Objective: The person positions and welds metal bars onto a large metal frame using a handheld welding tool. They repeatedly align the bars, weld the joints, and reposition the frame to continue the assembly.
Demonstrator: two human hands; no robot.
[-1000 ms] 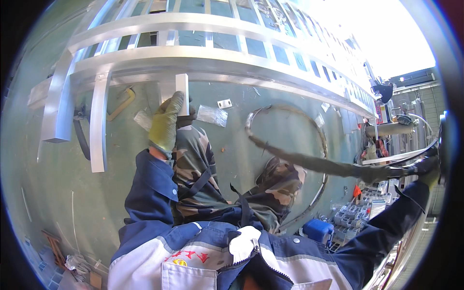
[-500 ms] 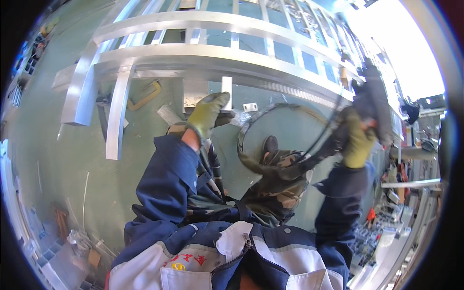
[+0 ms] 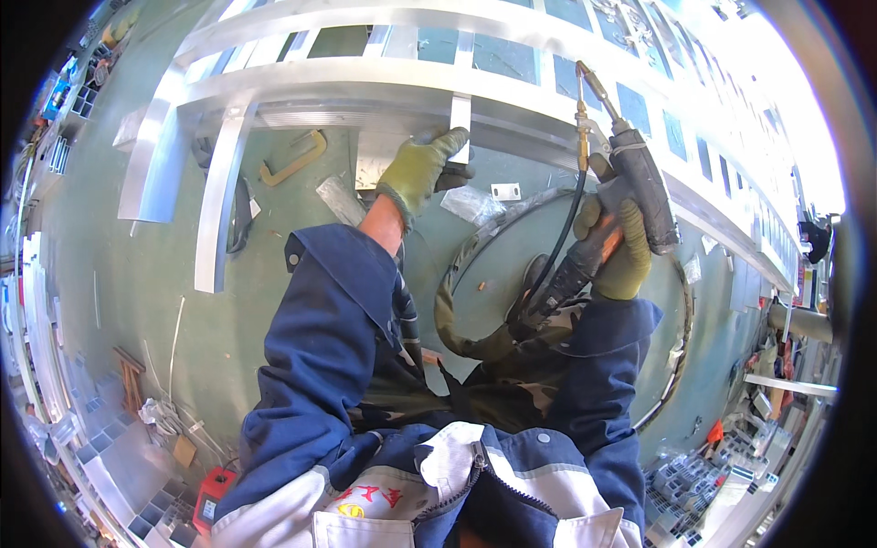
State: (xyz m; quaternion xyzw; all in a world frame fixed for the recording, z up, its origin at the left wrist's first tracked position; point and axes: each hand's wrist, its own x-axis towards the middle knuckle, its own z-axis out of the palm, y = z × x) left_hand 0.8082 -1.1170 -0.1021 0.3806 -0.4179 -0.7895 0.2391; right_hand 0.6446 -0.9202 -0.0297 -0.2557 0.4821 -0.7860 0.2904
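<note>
My right hand point(image 3: 627, 254), in a yellow-green glove with dark fingertips, wraps round the orange-and-black handle of a welding gun point(image 3: 645, 183). Its bent neck points up toward the aluminium frame point(image 3: 356, 80), apart from the rails as far as I can tell. A brass fitting point(image 3: 582, 137) sits beside the neck, and a black hose runs down from it. My left hand point(image 3: 413, 175), gloved alike, closes on the near end of a short aluminium bar point(image 3: 459, 117) standing out from the frame's near rail. Its fingers partly hide the bar's end.
A thick cable point(image 3: 448, 292) loops over the green floor by my leg. A C-shaped clamp point(image 3: 294, 160), a clear plastic bag point(image 3: 472, 205) and a small plate with holes point(image 3: 505, 192) lie under the frame. Cut profiles point(image 3: 699, 489) crowd the lower right.
My right hand has brought the welding gun leftward from the far right, and its neck now stands upright near the frame. My left hand stays on the bar, slightly farther right and up in view.
</note>
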